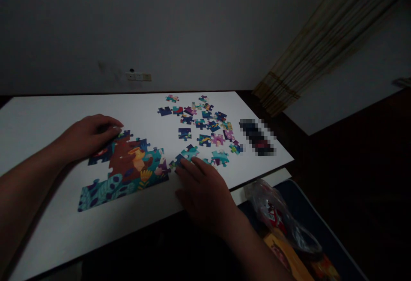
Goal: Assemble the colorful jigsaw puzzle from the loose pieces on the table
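Observation:
A partly joined jigsaw puzzle (123,159) with a brown bear lies flat on the white table. My left hand (88,137) rests over its upper left edge, fingers stretched and loosely bent, the thumb close under the index finger. The palm covers part of the puzzle there. To the right of the joined part, my right hand (204,191) reaches in with its fingers extended and apart. Its fingertips touch a dark blue puzzle piece (175,161) lying by the puzzle's right edge. A teal puzzle piece (190,151) lies just beyond those fingers.
Several loose puzzle pieces (207,124) are scattered over the table's (141,112) right half. A pixelated dark item (257,137) lies near the right edge. Below that edge, a clear plastic bag (279,212) and an orange package (285,255) sit in a dark blue container. A wall stands behind.

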{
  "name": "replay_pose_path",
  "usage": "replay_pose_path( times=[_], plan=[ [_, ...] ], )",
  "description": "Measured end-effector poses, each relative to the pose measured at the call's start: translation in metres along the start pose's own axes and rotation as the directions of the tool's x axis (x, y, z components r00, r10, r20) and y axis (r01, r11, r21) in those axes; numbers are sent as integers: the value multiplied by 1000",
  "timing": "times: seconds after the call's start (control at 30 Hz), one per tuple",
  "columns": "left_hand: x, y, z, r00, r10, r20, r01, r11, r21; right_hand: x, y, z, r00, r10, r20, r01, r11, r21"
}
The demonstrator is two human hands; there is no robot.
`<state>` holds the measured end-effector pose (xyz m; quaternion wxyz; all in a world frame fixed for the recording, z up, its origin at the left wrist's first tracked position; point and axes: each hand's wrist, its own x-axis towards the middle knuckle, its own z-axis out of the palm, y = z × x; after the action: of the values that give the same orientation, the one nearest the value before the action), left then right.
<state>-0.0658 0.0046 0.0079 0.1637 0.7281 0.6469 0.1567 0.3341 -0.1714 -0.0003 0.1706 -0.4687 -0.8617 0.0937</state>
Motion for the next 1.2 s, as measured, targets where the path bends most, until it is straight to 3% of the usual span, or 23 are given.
replay_pose_path(
  times=[0.33,0.7,1.2],
  plan=[
    [-1,-2,3,999,32,-18,-32,999,2,-10,15,2,996,-11,-86,19,995,96],
    [0,1,0,1000,15,-8,-16,1000,-22,-13,14,10,951,-42,-306,99,980,171],
    [0,0,1,997,56,-49,-58,998,-36,-14,15,17,934,-41,-355,117,974,195]
  ],
)
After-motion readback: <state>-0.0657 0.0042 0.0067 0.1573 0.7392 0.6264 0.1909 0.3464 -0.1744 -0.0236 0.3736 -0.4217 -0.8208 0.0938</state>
